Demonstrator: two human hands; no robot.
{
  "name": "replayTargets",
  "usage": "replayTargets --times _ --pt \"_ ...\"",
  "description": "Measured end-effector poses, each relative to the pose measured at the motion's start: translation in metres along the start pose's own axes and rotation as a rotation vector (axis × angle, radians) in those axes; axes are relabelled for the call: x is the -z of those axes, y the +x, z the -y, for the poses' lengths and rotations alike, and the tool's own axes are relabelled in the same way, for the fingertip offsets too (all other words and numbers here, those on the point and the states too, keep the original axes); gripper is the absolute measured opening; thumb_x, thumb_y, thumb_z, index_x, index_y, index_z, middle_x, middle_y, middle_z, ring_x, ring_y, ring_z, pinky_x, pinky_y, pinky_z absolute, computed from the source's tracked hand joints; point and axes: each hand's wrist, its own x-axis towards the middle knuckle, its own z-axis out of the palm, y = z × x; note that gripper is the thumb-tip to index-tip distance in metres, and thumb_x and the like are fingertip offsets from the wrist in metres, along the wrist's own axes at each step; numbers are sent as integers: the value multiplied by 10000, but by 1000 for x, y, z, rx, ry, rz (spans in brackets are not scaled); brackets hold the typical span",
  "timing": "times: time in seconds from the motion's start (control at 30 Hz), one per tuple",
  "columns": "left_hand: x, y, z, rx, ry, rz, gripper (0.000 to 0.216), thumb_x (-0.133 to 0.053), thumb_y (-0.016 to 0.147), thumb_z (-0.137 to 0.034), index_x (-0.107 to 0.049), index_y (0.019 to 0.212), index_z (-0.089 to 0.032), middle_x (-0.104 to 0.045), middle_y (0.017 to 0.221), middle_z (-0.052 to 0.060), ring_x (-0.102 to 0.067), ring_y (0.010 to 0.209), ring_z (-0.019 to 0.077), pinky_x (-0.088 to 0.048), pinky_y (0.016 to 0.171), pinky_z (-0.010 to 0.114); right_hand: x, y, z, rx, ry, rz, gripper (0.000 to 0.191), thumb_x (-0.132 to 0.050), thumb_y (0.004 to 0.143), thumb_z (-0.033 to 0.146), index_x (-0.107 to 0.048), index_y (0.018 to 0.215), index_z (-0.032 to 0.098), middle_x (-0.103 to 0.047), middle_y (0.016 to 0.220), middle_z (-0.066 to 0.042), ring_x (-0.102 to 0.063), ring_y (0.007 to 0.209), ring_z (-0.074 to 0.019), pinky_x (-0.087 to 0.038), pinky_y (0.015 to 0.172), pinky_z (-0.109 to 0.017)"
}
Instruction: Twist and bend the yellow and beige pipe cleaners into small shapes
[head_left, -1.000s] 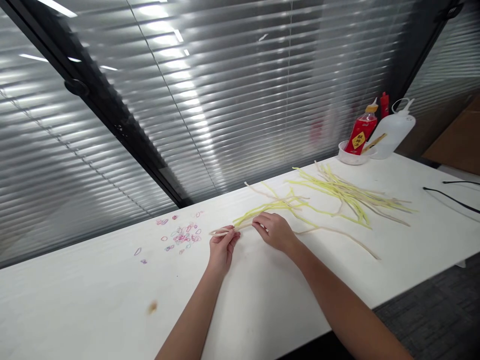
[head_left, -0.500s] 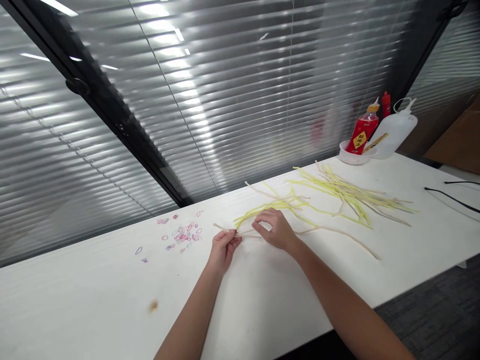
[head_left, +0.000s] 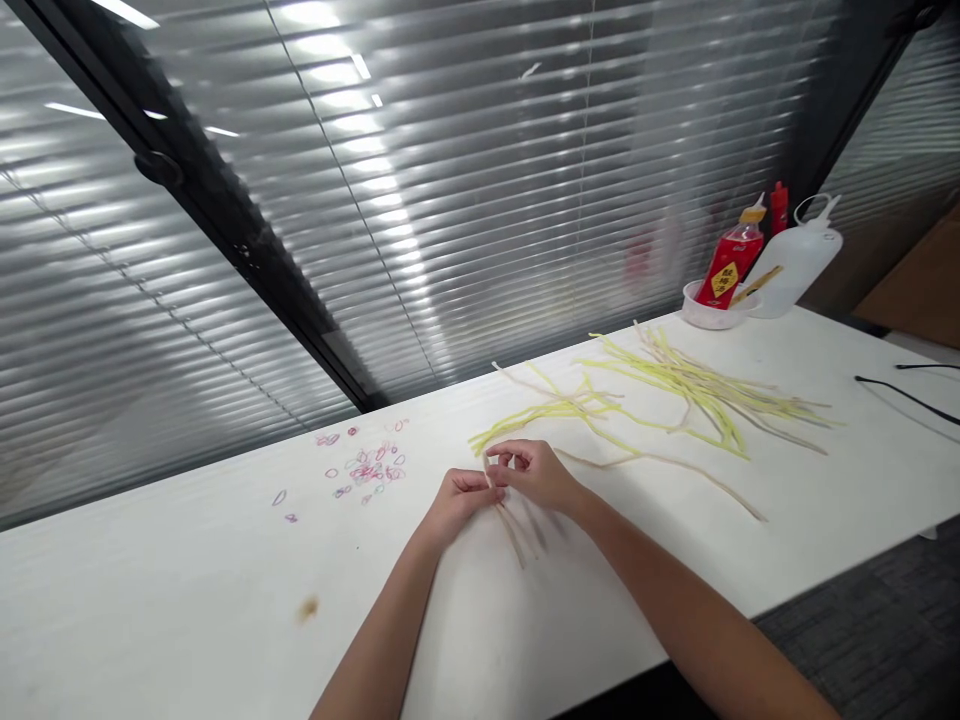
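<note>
My left hand (head_left: 466, 502) is closed in a pinch on a few beige pipe cleaners (head_left: 511, 540), whose lower ends hang towards me. At their upper end, my right hand (head_left: 531, 472) curls its fingers and thumb around the same strands, right against the left fingertips. Just beyond the hands lie yellow pipe cleaners (head_left: 551, 410), loosely crossed with beige ones. One long beige pipe cleaner (head_left: 694, 470) stretches away to the right on the table. The exact grip between the fingertips is partly hidden.
Small coloured rubber bands (head_left: 371, 468) are scattered on the white table (head_left: 187, 600) at left. A larger pile of yellow and beige pipe cleaners (head_left: 705, 385) lies right. Behind it stand a red-labelled bottle (head_left: 727, 268) in a shallow bowl (head_left: 705, 315) and a white squeeze bottle (head_left: 799, 262).
The beige strands have swung from lying sideways to pointing towards me. My right hand has moved left and down to meet my left hand, which has turned inward.
</note>
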Motion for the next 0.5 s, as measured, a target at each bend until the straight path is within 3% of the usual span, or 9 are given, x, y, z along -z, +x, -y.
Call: replayTargets --times 0.1,0.27,0.5 --pt "-3 -2 -3 -27 112 1 264 -732 667 -299 -624 510 -117 -350 453 -56 -250 478 52 -168 486 248 -2 -2 3 50 -62 -9 191 -648 739 349 -706 818 185 -602 668 15 -377 510 -77 -303 474 -210" --pt "-6 -1 -5 -52 152 12 359 -717 676 -323 -517 448 -132 -275 472 -57 -203 489 58 -133 487 260 0 -6 10 131 -117 -2 177 -569 782 277 -646 653 184 -595 617 23 -391 516 -86 -285 474 -216" --pt "-6 -1 -3 -51 106 17 210 -726 666 -332 -686 614 -133 -511 523 -8 -379 505 89 -250 497 245 -1 -3 5 69 45 -11 194 -574 774 284 -605 617 173 -543 569 22 -419 531 -99 -330 505 -220"
